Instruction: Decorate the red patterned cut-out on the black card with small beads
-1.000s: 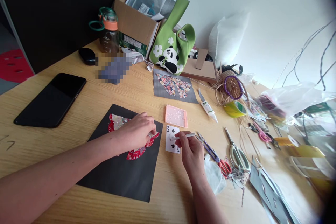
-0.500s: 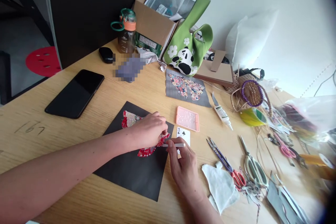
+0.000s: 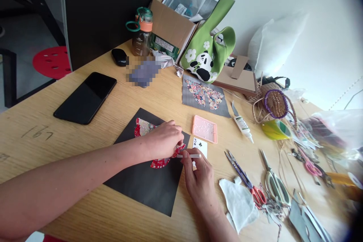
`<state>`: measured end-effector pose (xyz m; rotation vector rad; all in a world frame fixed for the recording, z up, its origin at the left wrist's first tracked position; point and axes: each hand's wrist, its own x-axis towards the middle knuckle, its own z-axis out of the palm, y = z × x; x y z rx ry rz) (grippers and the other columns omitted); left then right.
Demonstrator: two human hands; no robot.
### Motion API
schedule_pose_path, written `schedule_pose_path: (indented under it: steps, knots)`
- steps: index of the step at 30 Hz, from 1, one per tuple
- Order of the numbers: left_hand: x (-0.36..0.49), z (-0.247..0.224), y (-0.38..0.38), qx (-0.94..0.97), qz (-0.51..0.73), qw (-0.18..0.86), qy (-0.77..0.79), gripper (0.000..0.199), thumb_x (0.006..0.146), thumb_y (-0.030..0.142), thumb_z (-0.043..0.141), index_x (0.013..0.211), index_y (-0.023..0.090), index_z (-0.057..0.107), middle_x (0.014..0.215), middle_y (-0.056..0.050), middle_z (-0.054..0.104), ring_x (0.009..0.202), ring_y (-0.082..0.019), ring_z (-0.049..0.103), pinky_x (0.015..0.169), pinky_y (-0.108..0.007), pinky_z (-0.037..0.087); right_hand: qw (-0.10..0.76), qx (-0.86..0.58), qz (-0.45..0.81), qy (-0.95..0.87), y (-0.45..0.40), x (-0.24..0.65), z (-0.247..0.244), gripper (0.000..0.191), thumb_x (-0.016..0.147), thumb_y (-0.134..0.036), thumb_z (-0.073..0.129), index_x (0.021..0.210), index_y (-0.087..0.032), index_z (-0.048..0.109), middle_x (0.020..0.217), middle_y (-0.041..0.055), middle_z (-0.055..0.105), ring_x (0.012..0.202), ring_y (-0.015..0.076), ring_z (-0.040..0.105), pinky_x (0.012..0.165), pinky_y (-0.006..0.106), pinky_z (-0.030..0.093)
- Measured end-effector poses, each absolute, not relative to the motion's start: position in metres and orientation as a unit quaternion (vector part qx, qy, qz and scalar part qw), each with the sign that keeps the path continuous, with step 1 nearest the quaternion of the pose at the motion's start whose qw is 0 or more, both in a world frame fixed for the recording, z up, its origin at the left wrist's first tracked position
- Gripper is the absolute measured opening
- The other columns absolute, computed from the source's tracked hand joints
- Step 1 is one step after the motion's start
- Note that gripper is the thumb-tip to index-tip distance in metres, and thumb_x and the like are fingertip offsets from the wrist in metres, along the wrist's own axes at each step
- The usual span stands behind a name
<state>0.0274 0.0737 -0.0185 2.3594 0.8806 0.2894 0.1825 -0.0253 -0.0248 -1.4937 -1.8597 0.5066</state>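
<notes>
Right fingers (image 3: 189, 157): pinched shut on a thin white pick-up pen (image 3: 188, 155), held nearly level, its tip pointing left toward the red piece.
Right hand (image 3: 200, 181): rests on the worktop at the right edge of the black sheet, covering the lower part of a playing card.
Left fingers: curled down and pressed onto the red patterned fabric butterfly (image 3: 159, 151); whether they pinch it or only pin it flat cannot be told.
Left hand (image 3: 164, 141): lies over the middle of the butterfly, hiding most of it.
Butterfly position: on the black sheet (image 3: 147, 181), toward its upper right part; a pale wing tip shows at the upper left, red scalloped edges at the lower right.
Pen tip: at or just beside the butterfly's right edge, close to the left fingers; contact cannot be confirmed.
Playing card (image 3: 200, 145): three of clubs, just right of the black sheet, partly under the right hand.
Pink tray (image 3: 204, 129): just above the card, holding many small pale beads.
Progress, judged: decoration of the butterfly appears under way; how many beads are already set cannot be seen under the hand, and the tray looks well stocked.
Comparison piece: a floral butterfly on a grey sheet (image 3: 205, 95) lies further back.
Surroundings: glue tube (image 3: 241, 123), scissors (image 3: 246, 179) and a white cloth scrap (image 3: 239, 203) to the right; black phone (image 3: 86, 97) well apart to the left.
</notes>
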Motion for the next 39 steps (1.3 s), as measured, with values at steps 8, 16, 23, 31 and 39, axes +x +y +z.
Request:
schedule_pose_path:
  steps: [8,16,23,31,39]
  knots:
    - [0.0281,-0.0189,0.0740,0.889,0.109,0.297,0.332,0.008,0.079,0.010,0.071,0.079,0.017,0.070,0.090,-0.006,0.069,0.096,-0.025,0.056,0.085,-0.036,0.042,0.345,-0.569,0.185,-0.723,-0.0248,0.1822,-0.0248,0.023,0.101,-0.021,0.047,0.082,-0.021,0.059,0.074,0.0014,0.060,0.066,0.0155,0.057,0.062,0.027,0.043]
    - [0.0281,-0.0189,0.0737,0.890,0.109,0.293,0.332,0.009,0.078,0.009,0.072,0.080,0.018,0.070,0.091,-0.005,0.070,0.097,-0.025,0.057,0.086,-0.036,0.043,0.338,-0.568,0.175,-0.730,-0.0243,0.1818,-0.0262,0.024,0.102,-0.021,0.046,0.081,-0.021,0.057,0.073,0.0015,0.060,0.066,0.0152,0.057,0.062,0.028,0.044]
    - [0.0277,-0.0191,0.0730,0.890,0.117,0.294,0.328,0.010,0.079,0.008,0.069,0.078,0.018,0.069,0.089,-0.005,0.069,0.096,-0.025,0.057,0.088,-0.037,0.043,0.344,-0.567,0.177,-0.727,-0.0246,0.1810,-0.0251,0.023,0.101,-0.021,0.047,0.080,-0.022,0.057,0.075,0.0020,0.062,0.067,0.0154,0.058,0.061,0.027,0.044]
    - [0.0284,-0.0198,0.0738,0.889,0.117,0.298,0.328,0.012,0.079,0.006,0.068,0.078,0.018,0.069,0.089,-0.005,0.068,0.095,-0.024,0.056,0.087,-0.036,0.041,0.345,-0.561,0.168,-0.734,-0.0237,0.1806,-0.0243,0.022,0.100,-0.018,0.047,0.082,-0.021,0.059,0.075,0.0021,0.062,0.067,0.0156,0.058,0.063,0.028,0.045]
    - [0.0277,-0.0173,0.0727,0.885,0.117,0.304,0.333,0.016,0.079,0.003,0.065,0.078,0.018,0.069,0.090,-0.005,0.069,0.096,-0.024,0.056,0.086,-0.036,0.042,0.354,-0.582,0.183,-0.708,-0.0273,0.1858,-0.0264,0.021,0.102,-0.022,0.046,0.085,-0.021,0.059,0.079,0.0021,0.062,0.069,0.0149,0.059,0.065,0.028,0.044]
